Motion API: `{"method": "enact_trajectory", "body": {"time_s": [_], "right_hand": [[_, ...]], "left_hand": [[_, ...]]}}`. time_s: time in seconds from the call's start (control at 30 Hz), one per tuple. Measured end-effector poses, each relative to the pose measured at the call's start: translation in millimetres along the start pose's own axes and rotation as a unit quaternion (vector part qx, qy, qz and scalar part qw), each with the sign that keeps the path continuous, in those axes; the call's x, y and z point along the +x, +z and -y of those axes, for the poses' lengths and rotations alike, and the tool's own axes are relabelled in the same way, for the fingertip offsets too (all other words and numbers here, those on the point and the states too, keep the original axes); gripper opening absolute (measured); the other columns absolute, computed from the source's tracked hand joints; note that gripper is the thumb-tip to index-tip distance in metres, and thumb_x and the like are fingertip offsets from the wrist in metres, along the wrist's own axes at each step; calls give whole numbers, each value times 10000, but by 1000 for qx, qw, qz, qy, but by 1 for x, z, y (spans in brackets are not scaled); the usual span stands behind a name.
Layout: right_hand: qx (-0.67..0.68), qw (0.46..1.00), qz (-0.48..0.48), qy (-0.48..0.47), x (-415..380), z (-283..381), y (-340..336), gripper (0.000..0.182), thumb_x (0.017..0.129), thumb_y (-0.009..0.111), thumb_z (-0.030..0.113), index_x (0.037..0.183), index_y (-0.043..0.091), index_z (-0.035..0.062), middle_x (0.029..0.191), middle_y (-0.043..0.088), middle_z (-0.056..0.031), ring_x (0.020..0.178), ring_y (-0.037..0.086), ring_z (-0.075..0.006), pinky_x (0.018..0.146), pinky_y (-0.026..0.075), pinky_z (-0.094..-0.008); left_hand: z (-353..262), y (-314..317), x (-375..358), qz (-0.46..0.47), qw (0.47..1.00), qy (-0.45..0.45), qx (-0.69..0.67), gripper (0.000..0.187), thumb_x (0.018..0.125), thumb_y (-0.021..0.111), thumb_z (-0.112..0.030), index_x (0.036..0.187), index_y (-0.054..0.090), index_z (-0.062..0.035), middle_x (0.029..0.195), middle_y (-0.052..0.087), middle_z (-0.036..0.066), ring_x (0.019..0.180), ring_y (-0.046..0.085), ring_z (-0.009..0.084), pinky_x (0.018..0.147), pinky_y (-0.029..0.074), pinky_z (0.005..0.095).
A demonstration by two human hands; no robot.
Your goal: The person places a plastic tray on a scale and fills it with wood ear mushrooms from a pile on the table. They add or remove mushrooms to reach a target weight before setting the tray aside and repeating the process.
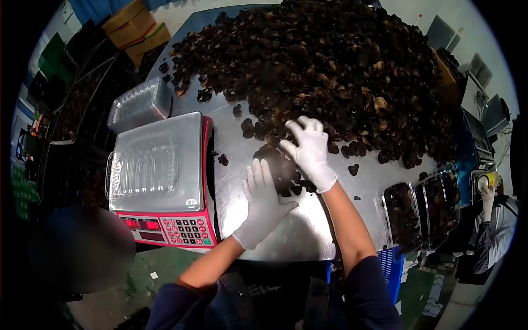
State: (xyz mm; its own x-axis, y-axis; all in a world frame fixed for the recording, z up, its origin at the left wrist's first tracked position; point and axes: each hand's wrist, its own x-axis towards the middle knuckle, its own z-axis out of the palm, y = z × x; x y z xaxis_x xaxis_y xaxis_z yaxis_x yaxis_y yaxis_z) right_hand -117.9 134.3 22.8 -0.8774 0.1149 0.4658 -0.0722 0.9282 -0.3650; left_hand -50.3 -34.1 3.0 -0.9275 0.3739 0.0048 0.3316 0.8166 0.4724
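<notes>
A large heap of dark brown, dried-mushroom-like pieces [330, 66] covers the far part of the metal table [231, 143]. In front of it lies a small cluster of the same pieces [283, 168]. My left hand [261, 203], in a white glove, is stretched out with its fingertips at the near left side of that cluster. On the cluster's right side is my right hand [311, 151], also gloved, its fingers spread and slightly bent toward the heap. Neither hand visibly holds anything. Left of them, an empty clear plastic tray [146, 170] rests on the red digital scale [190, 126].
Stacked clear containers [140, 104] stand behind the scale. Filled clear boxes [401, 214] sit at the table's right edge, with a blue crate [391, 269] below. Cardboard boxes [129, 25] are at the far left. Another person [498, 225] is at the far right, holding something yellow.
</notes>
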Motion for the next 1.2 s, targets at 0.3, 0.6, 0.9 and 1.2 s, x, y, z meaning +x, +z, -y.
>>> {"method": "enact_trajectory", "body": {"time_s": [0.3,0.6,0.9,1.2], "right_hand": [[124,990,73,1,-51,22,-71,262,822,688,112,1083,688,86,1088,621,-109,1054,561,-317,916,454,-409],[133,988,71,46,-54,-8,-54,181,826,696,143,988,728,71,932,661,-100,922,613,-298,834,490,-394],[45,986,155,-49,27,36,31,358,807,725,205,1150,674,117,1188,590,-129,1109,564,-308,945,475,-393],[275,940,202,25,-43,2,-92,397,804,732,85,1196,671,93,1207,647,-85,1160,583,-254,1009,459,-353]], "left_hand": [[11,-15,-25,13,991,28,-133,1314,587,899,-358,1499,78,109,1542,143,337,1448,133,515,1157,211,561],[20,-31,-31,18,995,66,-71,1371,630,859,-528,1488,31,150,1539,82,374,1457,92,507,1178,153,564],[19,-36,-45,45,996,70,-43,1339,651,860,-479,1492,21,138,1525,102,385,1454,112,510,1180,184,553],[32,-69,-45,73,992,91,-41,1292,623,891,-351,1503,62,104,1528,142,363,1433,171,517,1173,237,517]]}}
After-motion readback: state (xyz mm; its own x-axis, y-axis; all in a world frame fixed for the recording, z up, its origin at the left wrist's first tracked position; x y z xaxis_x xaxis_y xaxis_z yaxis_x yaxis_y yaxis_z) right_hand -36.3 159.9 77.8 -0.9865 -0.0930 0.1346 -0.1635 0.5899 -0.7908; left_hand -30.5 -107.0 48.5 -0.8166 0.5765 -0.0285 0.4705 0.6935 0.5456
